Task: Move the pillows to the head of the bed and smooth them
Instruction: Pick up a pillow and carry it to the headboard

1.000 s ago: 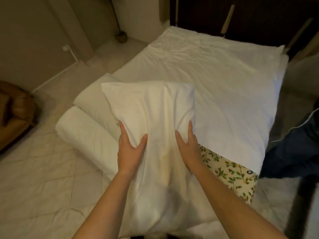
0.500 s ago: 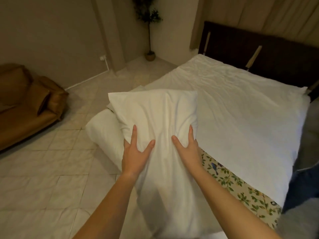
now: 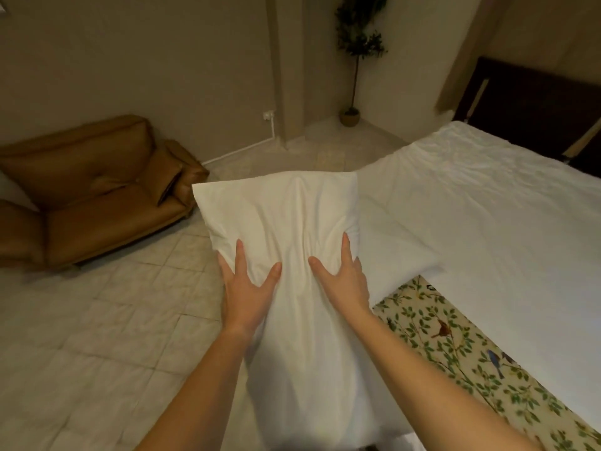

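Item: pillow (image 3: 286,229), pinched at both sides by left hand (image 3: 247,288) and right hand (image 3: 341,281). Carried past bed (image 3: 487,222) corner; headboard (image 3: 533,109) end targeted; sag to be avoided.

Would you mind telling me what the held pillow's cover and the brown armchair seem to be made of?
Pillow: white woven fabric, probably cotton, matte with soft creases where both hands grip. Armchair: tan leather or faux leather, going by its smooth sheen and puffy seams.
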Demonstrator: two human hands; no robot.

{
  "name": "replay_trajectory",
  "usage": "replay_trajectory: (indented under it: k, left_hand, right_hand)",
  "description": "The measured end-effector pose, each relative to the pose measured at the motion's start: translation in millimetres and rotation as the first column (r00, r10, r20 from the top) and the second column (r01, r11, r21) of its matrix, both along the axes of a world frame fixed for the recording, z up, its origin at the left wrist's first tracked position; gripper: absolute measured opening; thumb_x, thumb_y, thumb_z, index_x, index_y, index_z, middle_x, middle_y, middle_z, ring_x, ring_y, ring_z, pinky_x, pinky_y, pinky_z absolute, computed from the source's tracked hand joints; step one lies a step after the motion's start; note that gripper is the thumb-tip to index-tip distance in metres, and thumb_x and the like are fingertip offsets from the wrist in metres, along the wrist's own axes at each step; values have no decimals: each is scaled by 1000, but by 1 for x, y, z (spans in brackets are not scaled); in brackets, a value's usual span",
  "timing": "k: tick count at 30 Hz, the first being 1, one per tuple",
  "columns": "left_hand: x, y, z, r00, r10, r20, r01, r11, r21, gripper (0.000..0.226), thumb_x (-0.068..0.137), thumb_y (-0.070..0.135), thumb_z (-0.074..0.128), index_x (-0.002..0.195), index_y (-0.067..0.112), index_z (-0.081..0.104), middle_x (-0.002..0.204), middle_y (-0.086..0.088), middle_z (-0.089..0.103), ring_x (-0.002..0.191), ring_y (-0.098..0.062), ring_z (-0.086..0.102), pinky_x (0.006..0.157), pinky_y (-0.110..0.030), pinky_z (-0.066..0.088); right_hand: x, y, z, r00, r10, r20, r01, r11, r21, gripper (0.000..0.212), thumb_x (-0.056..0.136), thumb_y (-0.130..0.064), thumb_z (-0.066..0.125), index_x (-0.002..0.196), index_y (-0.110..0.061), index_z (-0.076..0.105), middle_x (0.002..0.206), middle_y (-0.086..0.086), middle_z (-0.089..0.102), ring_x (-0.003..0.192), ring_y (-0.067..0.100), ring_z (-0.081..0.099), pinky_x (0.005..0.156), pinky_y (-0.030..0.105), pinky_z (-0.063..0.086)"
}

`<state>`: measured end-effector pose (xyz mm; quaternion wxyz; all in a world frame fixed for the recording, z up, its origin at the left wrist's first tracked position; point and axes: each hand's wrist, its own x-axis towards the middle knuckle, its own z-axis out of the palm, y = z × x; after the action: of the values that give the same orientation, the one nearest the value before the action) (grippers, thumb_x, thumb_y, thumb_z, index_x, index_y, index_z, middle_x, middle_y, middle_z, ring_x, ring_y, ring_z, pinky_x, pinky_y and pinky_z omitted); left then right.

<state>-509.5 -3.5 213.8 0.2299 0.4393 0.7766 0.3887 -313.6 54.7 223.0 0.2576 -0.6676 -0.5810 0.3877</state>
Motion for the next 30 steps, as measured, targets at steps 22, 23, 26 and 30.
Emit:
replay_trajectory:
  k: [22,23,26,30]
  left_hand:
    - [-190,101,-9,961,263,-91,-269,961,-58,103,77,98,52,160,62,4,174,21,-10,159,-25,26,116,-53,45]
    - [-195,114,-10,959,268,-90,-274,959,-68,104,77,98,52,161,61,5,175,21,-10,159,-26,27,116,-54,45]
    - [-209,154,-10,957,276,-91,-283,955,-87,104,77,97,53,162,59,7,175,20,-8,158,-26,29,113,-55,48]
    - [-222,211,-12,956,281,-83,-288,952,-102,105,77,97,52,164,56,9,176,17,-6,157,-28,32,113,-54,48]
  right_hand:
    - [-220,164,-24,950,309,52,-305,950,-73,106,90,-86,52,169,-46,-6,180,0,-3,151,39,40,119,58,34]
    - [-226,177,-24,948,314,50,-309,947,-87,105,90,-85,52,169,-46,-6,180,0,-3,151,39,39,119,58,32]
    - [-241,219,-24,944,325,60,-318,942,-107,105,90,-85,52,169,-46,-6,180,-1,-4,152,39,37,118,58,30]
    - [-254,275,-23,937,339,88,-327,937,-124,104,91,-85,51,169,-46,-7,180,0,-5,152,39,37,119,58,30]
